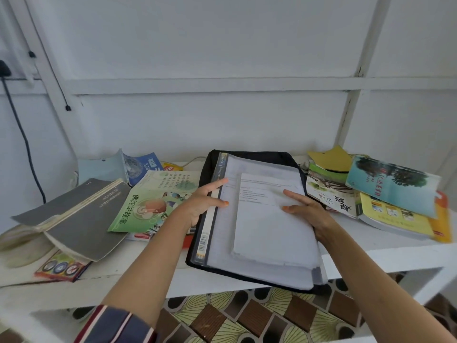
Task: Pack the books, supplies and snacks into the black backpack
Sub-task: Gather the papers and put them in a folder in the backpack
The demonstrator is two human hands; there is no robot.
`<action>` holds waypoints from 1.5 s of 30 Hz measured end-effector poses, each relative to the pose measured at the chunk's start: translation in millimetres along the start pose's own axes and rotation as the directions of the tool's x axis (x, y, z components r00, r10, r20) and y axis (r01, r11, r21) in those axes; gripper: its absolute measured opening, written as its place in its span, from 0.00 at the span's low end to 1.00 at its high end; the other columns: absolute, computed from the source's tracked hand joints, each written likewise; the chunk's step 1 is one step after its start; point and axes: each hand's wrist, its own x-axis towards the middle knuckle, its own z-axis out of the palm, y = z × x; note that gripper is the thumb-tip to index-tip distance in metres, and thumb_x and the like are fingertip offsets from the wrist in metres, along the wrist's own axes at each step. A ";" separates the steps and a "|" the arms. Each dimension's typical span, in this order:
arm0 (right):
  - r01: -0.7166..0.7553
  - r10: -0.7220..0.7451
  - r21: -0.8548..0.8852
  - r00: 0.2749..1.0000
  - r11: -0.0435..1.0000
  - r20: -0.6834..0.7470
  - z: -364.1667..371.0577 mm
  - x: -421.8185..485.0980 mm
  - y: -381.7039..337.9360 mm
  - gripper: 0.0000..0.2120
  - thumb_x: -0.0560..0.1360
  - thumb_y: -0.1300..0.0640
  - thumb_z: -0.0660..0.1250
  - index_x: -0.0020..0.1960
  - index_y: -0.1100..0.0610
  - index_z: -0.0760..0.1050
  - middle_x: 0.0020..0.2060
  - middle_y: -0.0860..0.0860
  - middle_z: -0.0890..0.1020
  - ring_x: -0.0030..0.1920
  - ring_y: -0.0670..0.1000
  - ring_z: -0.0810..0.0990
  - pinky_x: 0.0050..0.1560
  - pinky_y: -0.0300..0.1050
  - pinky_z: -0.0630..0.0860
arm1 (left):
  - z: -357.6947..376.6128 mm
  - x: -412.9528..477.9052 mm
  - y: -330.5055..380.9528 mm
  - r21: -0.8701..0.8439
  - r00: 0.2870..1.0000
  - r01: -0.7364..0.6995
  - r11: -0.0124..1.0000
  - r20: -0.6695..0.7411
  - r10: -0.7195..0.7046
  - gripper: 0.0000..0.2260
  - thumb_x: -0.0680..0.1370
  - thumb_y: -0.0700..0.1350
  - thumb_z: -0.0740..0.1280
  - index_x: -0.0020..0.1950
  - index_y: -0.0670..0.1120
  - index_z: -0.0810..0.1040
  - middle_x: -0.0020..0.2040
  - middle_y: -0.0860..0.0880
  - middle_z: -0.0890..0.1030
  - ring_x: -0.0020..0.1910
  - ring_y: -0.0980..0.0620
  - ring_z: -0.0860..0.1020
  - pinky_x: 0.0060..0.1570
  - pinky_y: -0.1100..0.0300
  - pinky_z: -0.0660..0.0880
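The black backpack (259, 155) lies flat on the white table (383, 253), its lower end past the front edge. A clear folder (267, 233) thick with white papers lies on it, framed by black fabric at the top, left and bottom. My left hand (200, 204) holds the folder's left edge, thumb and forefinger straight on top and the other fingers hidden. My right hand (309, 211) holds the right edge the same way. Whether the folder is inside the backpack's opening, I cannot tell.
Left of the backpack lie a grey book (81, 219), a green booklet (146, 206), a blue book (143, 167), an orange packet (171, 167) and a colourful pack (61, 267). Right of it is a pile of books (393, 184). A cable (22, 134) hangs at the left wall.
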 end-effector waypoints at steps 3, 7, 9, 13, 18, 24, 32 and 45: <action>0.013 -0.012 0.036 1.000 0.999 -0.024 -4.9 -15.7 4.7 0.20 0.67 0.70 0.70 0.49 0.46 0.82 0.44 0.50 0.85 0.41 0.53 0.85 0.34 0.42 0.80 | 4.7 -6.1 -0.8 0.081 0.999 -0.022 0.996 0.046 0.018 0.25 0.75 0.44 0.68 0.70 0.59 0.67 0.73 0.55 0.64 0.71 0.54 0.61 0.72 0.52 0.57; 0.038 -0.035 0.072 0.999 0.997 -0.037 -14.3 -36.7 7.0 0.21 0.70 0.69 0.66 0.50 0.44 0.80 0.42 0.50 0.85 0.38 0.52 0.85 0.32 0.42 0.79 | 9.6 -12.5 -9.4 0.009 0.997 -0.071 0.997 -0.034 0.071 0.22 0.81 0.53 0.57 0.74 0.59 0.55 0.75 0.55 0.59 0.70 0.54 0.61 0.65 0.57 0.60; 0.058 -0.053 0.082 0.997 0.995 -0.058 -21.3 -47.1 6.9 0.21 0.71 0.69 0.66 0.51 0.44 0.79 0.42 0.48 0.85 0.38 0.52 0.84 0.32 0.41 0.79 | 15.9 -17.4 -15.5 -0.154 0.991 -0.003 0.988 -0.132 -0.018 0.19 0.82 0.47 0.55 0.73 0.54 0.61 0.68 0.48 0.69 0.60 0.50 0.73 0.53 0.58 0.73; 0.102 -0.095 0.075 0.992 0.992 -0.088 -40.7 -64.5 7.5 0.21 0.72 0.67 0.65 0.54 0.41 0.78 0.45 0.44 0.85 0.41 0.51 0.84 0.34 0.41 0.79 | 26.1 -27.2 -29.4 0.223 0.997 -0.015 0.975 -0.072 0.032 0.12 0.78 0.36 0.58 0.56 0.48 0.76 0.47 0.51 0.79 0.44 0.55 0.78 0.34 0.70 0.72; 0.134 -0.131 0.022 0.987 0.991 -0.087 -59.3 -73.5 2.9 0.23 0.74 0.67 0.62 0.59 0.41 0.72 0.51 0.41 0.80 0.45 0.47 0.84 0.37 0.39 0.79 | 43.7 -27.6 -31.5 0.494 0.966 -0.189 0.849 0.250 0.070 0.15 0.73 0.35 0.69 0.57 0.47 0.78 0.51 0.54 0.80 0.48 0.63 0.78 0.44 0.71 0.72; 0.155 -0.156 -0.018 0.986 0.988 -0.051 -73.7 -74.9 -0.1 0.24 0.74 0.67 0.60 0.61 0.41 0.69 0.58 0.44 0.76 0.47 0.46 0.83 0.40 0.39 0.79 | 43.8 -15.9 -30.6 0.621 0.944 -0.282 0.732 0.316 0.096 0.16 0.71 0.34 0.71 0.55 0.48 0.77 0.51 0.52 0.81 0.51 0.57 0.79 0.52 0.60 0.75; 0.212 -0.211 0.061 0.977 0.975 -0.026 -85.7 -73.5 -6.5 0.25 0.76 0.69 0.56 0.65 0.45 0.66 0.60 0.44 0.73 0.48 0.46 0.83 0.40 0.39 0.79 | 43.1 -4.0 -24.9 0.775 0.827 -0.455 0.439 0.186 0.530 0.13 0.73 0.26 0.60 0.41 0.41 0.81 0.51 0.44 0.75 0.50 0.53 0.74 0.54 0.64 0.68; 0.220 -0.219 0.130 0.976 0.967 -0.021 -106.6 -72.1 -14.6 0.25 0.75 0.68 0.58 0.62 0.41 0.70 0.65 0.48 0.72 0.53 0.49 0.82 0.45 0.43 0.80 | 57.2 11.8 -28.0 0.964 0.905 -0.221 -0.149 0.259 0.338 0.23 0.79 0.46 0.59 0.73 0.43 0.62 0.64 0.43 0.65 0.61 0.43 0.65 0.60 0.52 0.62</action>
